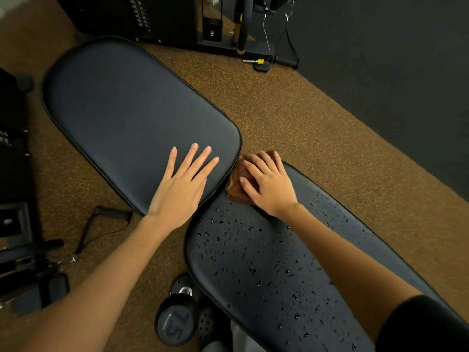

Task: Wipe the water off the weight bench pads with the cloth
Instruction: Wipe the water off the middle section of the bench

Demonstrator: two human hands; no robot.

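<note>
Two black bench pads meet at the centre of the view. The far pad (121, 107) looks dry and smooth. The near pad (253, 262) is speckled with water droplets. My left hand (182, 189) lies flat on the near end of the far pad, fingers straight and spread. My right hand (266, 184) presses a brown cloth (238, 181) onto the top end of the near pad, right at the gap between the pads. Most of the cloth is hidden under that hand.
A black dumbbell (175, 321) stands on the speckled brown floor (304, 118) beside the near pad. A cable handle (106, 217) lies on the floor at left. A weight machine (177, 19) stands at the back, and a dark wall (393, 85) runs along the right.
</note>
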